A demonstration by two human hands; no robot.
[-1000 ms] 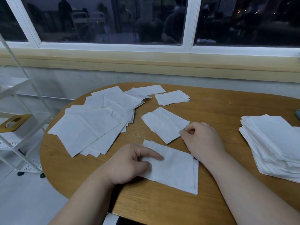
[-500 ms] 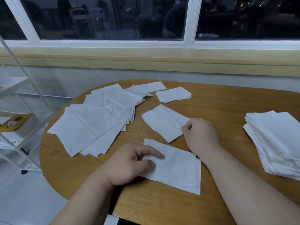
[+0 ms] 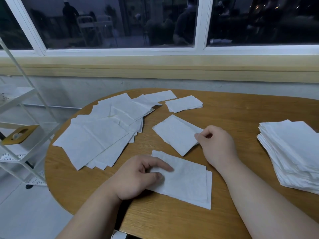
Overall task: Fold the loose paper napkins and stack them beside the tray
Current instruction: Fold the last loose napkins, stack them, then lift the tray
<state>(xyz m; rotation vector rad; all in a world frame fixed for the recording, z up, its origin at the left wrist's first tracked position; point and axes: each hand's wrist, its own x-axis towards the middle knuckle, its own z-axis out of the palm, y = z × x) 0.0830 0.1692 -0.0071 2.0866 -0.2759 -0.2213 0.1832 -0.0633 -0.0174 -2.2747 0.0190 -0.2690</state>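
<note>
Left hand (image 3: 138, 176): on near napkin (image 3: 188, 183), forefinger and thumb pressing flat, others curled.
Right hand (image 3: 217, 145): fingers (image 3: 200, 138) pinch second napkin (image 3: 174, 133) (just beyond near napkin).

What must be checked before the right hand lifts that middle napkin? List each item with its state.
1. Right hand pinches the middle napkin at its right corner: ok.
2. Left hand presses the near napkin onto the table: ok.
3. Near napkin's layers line up: not ok, the lower layer juts out along the right edge.
4. Tray to stack beside: cannot tell, none in view.
5. Loose pile at the left all folded: not ok.
6. Middle napkin lies apart from the small folded stack: ok.
</note>
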